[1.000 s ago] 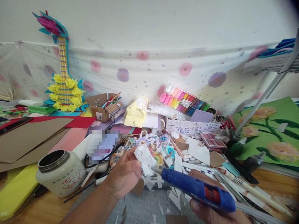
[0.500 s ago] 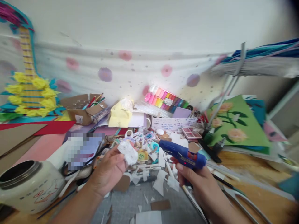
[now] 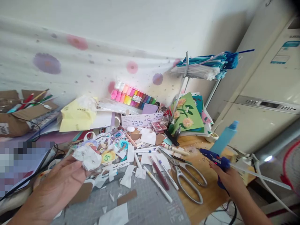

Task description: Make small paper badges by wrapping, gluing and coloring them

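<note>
My left hand (image 3: 67, 179) pinches a crumpled white piece of paper (image 3: 87, 157) between thumb and fingers, above a heap of craft scraps. Wrapped round the handle of a blue hot glue gun (image 3: 214, 158) is my right hand (image 3: 225, 176), over the wooden table's right side. A clear glue stick (image 3: 260, 175) sticks out of the gun's back, and a small red light shows on its body. Just behind the gun stands a light-blue bottle (image 3: 223, 139). Large scissors (image 3: 187, 175) lie between my hands, beside several pens and a dark red marker (image 3: 159, 173).
A grey cutting mat (image 3: 150, 206) with paper and cardboard scraps covers the front. At the back are a yellow paper (image 3: 78, 115), a colourful clay set (image 3: 133, 97) and a green flower picture (image 3: 186, 114). A cardboard box (image 3: 16, 125) stands left; a cable hangs below the gun.
The view has turned to the right. My right hand has carried the glue gun away from the white paper, out over the right side of the table. My left hand still holds the paper.
</note>
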The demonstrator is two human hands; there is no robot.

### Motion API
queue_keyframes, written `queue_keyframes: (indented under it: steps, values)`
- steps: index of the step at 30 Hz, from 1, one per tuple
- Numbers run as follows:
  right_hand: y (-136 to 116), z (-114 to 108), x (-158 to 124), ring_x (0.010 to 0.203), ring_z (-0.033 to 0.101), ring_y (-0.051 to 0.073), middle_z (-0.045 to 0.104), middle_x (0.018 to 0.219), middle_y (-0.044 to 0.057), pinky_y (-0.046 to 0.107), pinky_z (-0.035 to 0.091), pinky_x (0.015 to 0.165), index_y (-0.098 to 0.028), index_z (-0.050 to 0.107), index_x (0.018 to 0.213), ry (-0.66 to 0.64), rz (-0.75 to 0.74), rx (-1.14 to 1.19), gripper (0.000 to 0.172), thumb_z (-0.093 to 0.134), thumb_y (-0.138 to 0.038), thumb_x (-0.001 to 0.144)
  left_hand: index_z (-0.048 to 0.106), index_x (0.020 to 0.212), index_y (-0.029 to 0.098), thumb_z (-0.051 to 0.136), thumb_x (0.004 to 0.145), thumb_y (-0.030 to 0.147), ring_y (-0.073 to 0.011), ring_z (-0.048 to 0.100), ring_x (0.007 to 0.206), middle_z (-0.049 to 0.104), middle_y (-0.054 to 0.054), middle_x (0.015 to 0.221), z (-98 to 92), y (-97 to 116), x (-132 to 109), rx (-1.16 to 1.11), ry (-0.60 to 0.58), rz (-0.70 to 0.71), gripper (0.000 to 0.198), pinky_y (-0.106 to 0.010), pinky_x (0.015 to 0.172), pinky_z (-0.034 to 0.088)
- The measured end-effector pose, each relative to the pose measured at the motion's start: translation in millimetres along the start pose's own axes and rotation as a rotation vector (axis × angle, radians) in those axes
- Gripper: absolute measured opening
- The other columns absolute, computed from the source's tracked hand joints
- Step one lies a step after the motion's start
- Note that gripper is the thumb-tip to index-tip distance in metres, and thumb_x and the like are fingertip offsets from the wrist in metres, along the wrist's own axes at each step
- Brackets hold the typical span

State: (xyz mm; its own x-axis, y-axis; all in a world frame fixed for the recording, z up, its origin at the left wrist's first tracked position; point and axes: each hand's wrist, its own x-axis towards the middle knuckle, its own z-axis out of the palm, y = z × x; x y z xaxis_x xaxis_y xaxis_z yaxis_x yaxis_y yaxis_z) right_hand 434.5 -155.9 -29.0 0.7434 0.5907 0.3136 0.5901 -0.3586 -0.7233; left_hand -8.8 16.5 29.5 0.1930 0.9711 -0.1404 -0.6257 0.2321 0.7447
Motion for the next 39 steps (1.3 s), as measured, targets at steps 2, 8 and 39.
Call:
queue_keyframes:
  steps: [2,8,39]
  values:
    - [8,4,6,0.054,0.061,0.029,0.061,0.047,0.006,0.036,0.044,0.052,-0.019,0.067,0.064,-0.026,0.036,-0.096,0.037,0.061,-0.055,0.070,0.070,0.081,0.022,0.066,0.073,0.008,-0.0176,0.068,0.090,0.078,0.006,0.086,-3.4,0,3,0.032,0.015,-0.021,0.017,-0.029,0.077,0.058]
    - [18,24,20,0.073,0.068,0.035,0.072,0.065,0.014,0.039,0.049,0.065,-0.017,0.069,0.066,-0.175,0.085,-0.256,0.046,0.051,-0.058,0.074,0.062,0.053,0.018,0.084,0.051,0.016,-0.0208,0.069,0.079,0.079,0.002,0.084,-17.8,-5,13,0.093,0.077,0.076,0.023,-0.032,0.064,0.062]
    - [21,39,20,0.046,0.049,0.018,0.053,0.045,0.002,0.030,0.037,0.048,-0.023,0.049,0.047,-0.182,0.117,0.041,0.036,0.051,-0.048,0.073,0.073,0.090,0.024,0.077,0.061,0.010,-0.0203,0.071,0.073,0.079,0.000,0.086,-8.2,-11,4,0.054,0.059,0.045,0.032,-0.035,0.064,0.063]
